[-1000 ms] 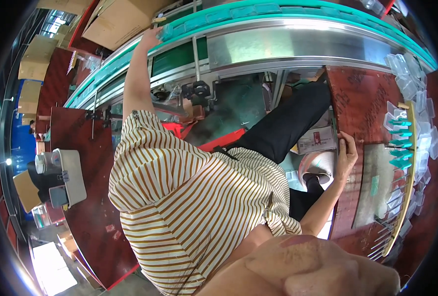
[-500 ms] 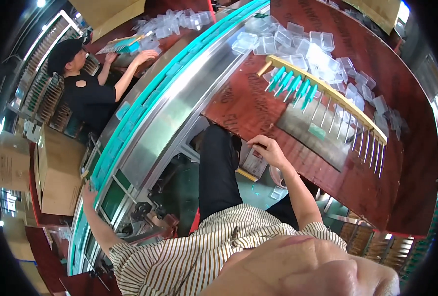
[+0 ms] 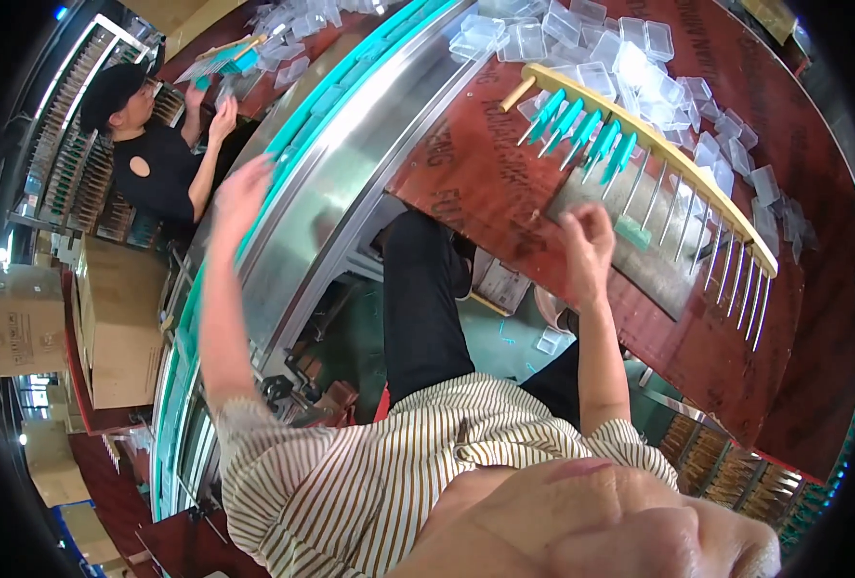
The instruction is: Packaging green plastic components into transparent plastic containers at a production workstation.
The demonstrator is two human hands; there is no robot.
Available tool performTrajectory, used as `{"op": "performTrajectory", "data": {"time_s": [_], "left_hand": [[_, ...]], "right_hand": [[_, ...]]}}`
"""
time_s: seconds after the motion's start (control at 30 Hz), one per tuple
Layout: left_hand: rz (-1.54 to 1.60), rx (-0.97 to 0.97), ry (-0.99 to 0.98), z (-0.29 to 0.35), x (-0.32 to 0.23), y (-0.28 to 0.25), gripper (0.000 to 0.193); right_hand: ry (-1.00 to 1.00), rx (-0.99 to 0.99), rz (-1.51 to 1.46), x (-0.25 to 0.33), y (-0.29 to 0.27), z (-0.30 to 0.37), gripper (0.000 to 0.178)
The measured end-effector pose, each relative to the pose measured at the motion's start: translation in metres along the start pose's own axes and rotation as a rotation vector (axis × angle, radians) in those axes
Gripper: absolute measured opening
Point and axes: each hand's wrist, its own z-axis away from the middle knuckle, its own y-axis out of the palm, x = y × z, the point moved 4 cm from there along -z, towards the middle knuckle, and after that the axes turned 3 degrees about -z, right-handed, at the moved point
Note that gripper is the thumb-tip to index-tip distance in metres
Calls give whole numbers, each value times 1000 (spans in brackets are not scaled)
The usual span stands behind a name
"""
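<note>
My left hand, blurred by motion, is over the near edge of the teal conveyor belt; its fingers are smeared. My right hand is raised above the grey metal plate on the red board, its fingers curled in; whatever they hold, if anything, is too small to make out. Just beyond it stands a wooden rack with a row of thin metal rods. Several teal slim pieces sit on the rods at its left end. A small translucent green piece lies on the plate.
Clear plastic boxes are heaped behind the rack on the red table. A smooth metal strip runs beside the belt. Across it a co-worker in black handles pieces at a similar rack. Cardboard boxes stand at left.
My left hand has swung forward along the belt from the lower left. My right hand has risen from the table's edge to above the plate. The co-worker's hands have drawn closer together.
</note>
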Motion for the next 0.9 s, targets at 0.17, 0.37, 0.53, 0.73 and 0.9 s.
{"op": "performTrajectory", "data": {"time_s": [0.17,0.37,0.53,0.73,0.9], "left_hand": [[-321,17,288,-162,-86,171,24],[-428,-142,299,-298,-126,272,44],[-617,15,296,-349,-128,309,58],[-694,297,281,-359,-139,301,56],[-655,29,285,-335,-130,246,51]], "right_hand": [[-211,-273,9,16,-39,-13,29],[-275,-337,232,22,-48,-26,59],[-272,-300,121,24,-38,-33,67],[-246,-284,254,29,-38,-38,65],[-222,-258,137,24,-32,-45,60]]}}
